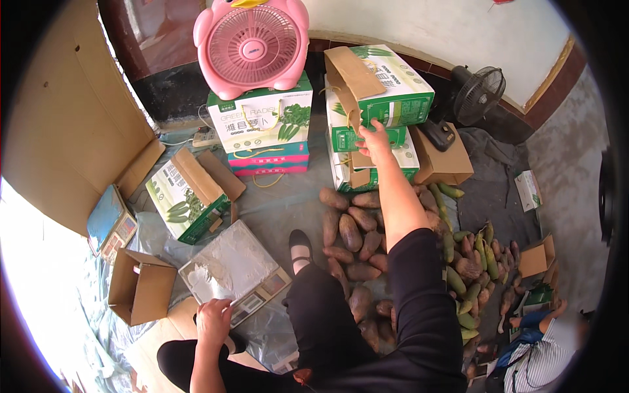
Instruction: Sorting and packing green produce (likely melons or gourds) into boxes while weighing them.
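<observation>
My right arm stretches far forward, and my right hand (pixel 375 142) is closed on the edge of a green and white carton (pixel 396 82) in a stack by the wall. Its brown flap (pixel 356 73) stands up, and more green and white cartons lie beneath it. My left hand (pixel 215 321) hangs near my knee at the near edge of a flat weighing scale (pixel 229 268); its fingers are loosely bent, with nothing visible in them. A white, worn patch marks the scale's plate.
A pink fan (pixel 254 49) stands on stacked cartons (pixel 262 121). An open carton (pixel 193 196) and an empty brown box (pixel 141 288) lie left. Reddish tubers (pixel 350 232) and green radishes (pixel 485 252) cover the floor at right. A black fan (pixel 479 95) stands behind; another person (pixel 540 360) sits lower right.
</observation>
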Tool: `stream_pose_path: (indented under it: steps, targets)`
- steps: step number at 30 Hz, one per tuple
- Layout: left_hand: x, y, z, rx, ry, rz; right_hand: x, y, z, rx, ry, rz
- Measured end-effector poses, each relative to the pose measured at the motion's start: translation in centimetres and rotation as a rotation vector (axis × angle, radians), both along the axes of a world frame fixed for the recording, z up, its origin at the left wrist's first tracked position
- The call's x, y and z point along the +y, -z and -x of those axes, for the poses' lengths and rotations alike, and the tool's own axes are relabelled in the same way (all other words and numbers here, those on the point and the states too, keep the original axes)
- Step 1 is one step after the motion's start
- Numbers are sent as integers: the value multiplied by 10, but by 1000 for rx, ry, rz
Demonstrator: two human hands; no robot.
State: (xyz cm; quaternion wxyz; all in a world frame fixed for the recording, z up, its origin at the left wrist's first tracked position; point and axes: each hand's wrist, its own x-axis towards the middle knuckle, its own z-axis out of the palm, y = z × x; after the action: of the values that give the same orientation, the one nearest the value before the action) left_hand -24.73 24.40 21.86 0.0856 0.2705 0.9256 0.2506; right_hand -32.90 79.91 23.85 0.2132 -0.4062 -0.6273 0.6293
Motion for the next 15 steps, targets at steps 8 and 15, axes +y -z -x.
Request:
stream_pose_path:
  steps: [8, 15]
  targets:
    - [7, -6, 2, -30, 16, 39, 18, 3, 23, 171, -49, 220]
    - [2, -11, 0, 15, 16, 54, 8, -31, -13, 565, 163, 211]
